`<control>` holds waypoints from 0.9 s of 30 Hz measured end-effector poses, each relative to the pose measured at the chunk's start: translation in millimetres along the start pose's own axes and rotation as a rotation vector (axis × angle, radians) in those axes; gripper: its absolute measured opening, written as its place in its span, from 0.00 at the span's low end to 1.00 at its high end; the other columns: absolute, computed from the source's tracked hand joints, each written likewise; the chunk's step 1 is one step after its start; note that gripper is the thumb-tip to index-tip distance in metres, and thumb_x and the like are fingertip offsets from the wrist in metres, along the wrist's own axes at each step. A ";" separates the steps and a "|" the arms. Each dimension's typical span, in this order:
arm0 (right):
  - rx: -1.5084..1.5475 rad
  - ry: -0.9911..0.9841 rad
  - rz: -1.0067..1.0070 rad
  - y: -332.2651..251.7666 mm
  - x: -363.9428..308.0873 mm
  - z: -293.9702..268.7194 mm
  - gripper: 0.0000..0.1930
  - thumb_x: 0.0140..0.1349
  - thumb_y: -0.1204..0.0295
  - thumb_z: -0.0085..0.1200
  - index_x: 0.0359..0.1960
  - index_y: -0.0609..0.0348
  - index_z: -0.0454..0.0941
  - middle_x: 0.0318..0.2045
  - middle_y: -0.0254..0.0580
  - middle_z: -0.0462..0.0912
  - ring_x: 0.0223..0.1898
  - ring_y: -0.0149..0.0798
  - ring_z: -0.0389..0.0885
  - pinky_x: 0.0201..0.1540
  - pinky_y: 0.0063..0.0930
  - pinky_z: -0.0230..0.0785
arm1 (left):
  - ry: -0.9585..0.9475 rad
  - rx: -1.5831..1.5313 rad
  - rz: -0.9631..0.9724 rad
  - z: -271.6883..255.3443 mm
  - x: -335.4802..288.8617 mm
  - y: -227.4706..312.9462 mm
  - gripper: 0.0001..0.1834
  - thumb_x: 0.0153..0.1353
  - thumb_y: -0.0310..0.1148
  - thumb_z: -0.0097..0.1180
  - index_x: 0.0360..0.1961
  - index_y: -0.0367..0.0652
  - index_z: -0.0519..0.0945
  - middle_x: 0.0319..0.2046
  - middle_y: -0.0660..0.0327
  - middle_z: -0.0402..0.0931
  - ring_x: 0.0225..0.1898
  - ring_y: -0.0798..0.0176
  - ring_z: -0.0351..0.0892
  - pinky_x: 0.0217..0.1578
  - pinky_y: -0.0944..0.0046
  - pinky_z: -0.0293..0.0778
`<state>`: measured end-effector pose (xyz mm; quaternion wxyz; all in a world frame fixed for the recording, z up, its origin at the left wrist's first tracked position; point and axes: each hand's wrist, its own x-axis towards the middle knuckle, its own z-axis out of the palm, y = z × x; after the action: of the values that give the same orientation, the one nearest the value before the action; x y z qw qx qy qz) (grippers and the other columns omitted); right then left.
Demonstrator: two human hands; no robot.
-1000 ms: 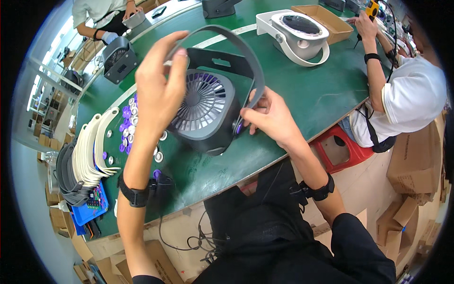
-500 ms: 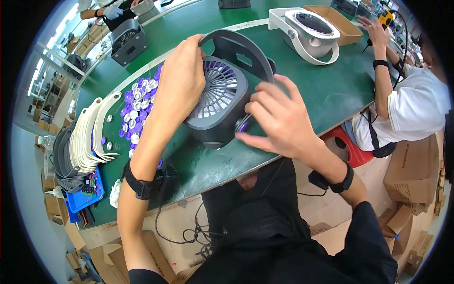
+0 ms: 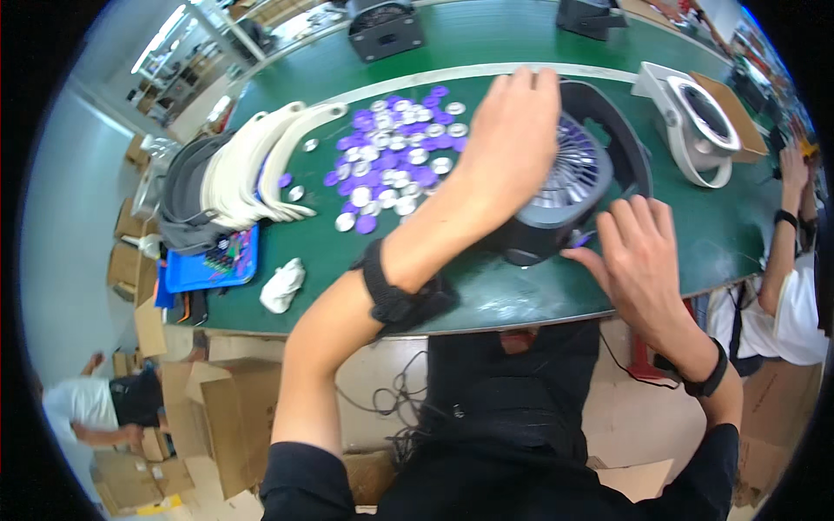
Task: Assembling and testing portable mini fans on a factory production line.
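A dark grey fan (image 3: pixel 569 165) with a round slatted grille stands tilted back on the green table, its curved grey handle (image 3: pixel 641 148) swung up around the far and right sides. My left hand (image 3: pixel 519 130) is closed over the fan's left side, hiding that edge and whatever its fingertips touch. At the near right side, a small purple-edged cap (image 3: pixel 580 240) sits where the handle meets the body. My right hand (image 3: pixel 641 265) has its thumb at this cap and its fingers bent beside the handle's lower end. The cap is partly hidden.
Left of the fan lie many purple and silver caps (image 3: pixel 391 156). Further left are stacked cream handles (image 3: pixel 252 165), grey handles (image 3: pixel 187 191), a blue tray (image 3: pixel 195 271) and a white cloth (image 3: pixel 282 285). A white fan (image 3: pixel 695 122) and a co-worker's hand (image 3: pixel 792 169) are at right.
My view has swung left, so the table's contents appear further right. My left hand stays on the fan. The right hand remains at the cap, its fingers now closer to the handle.
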<state>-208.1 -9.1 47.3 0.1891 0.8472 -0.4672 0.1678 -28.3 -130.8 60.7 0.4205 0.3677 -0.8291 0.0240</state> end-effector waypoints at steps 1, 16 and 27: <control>-0.052 0.013 0.002 -2.1 -2.1 0.5 0.19 0.49 0.59 0.70 0.30 0.61 0.77 0.33 0.43 0.74 0.40 0.45 0.72 0.45 0.40 0.62 | -0.001 0.003 -0.009 -1.5 0.2 3.4 0.19 0.54 0.16 0.48 0.50 0.30 0.74 0.41 0.39 0.76 0.47 0.33 0.76 0.49 0.42 0.73; 0.107 0.294 0.035 -13.6 -12.1 25.6 0.17 0.48 0.56 0.71 0.24 0.52 0.76 0.24 0.33 0.67 0.30 0.38 0.71 0.36 0.38 0.58 | 0.016 -0.029 0.011 6.6 13.3 -2.0 0.13 0.60 0.17 0.47 0.46 0.30 0.75 0.39 0.41 0.77 0.44 0.34 0.77 0.47 0.43 0.73; 0.118 0.225 0.166 3.3 -25.4 25.5 0.20 0.49 0.53 0.70 0.30 0.56 0.79 0.27 0.35 0.77 0.33 0.38 0.76 0.39 0.38 0.61 | -0.447 -0.088 0.092 -39.6 -0.4 18.3 0.58 0.40 0.49 0.74 0.73 0.40 0.61 0.64 0.40 0.68 0.67 0.39 0.67 0.67 0.49 0.63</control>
<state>-221.0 -4.4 13.9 0.1757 0.7912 -0.5009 0.3037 -12.7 -103.3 90.9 0.2408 0.3071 -0.9176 -0.0752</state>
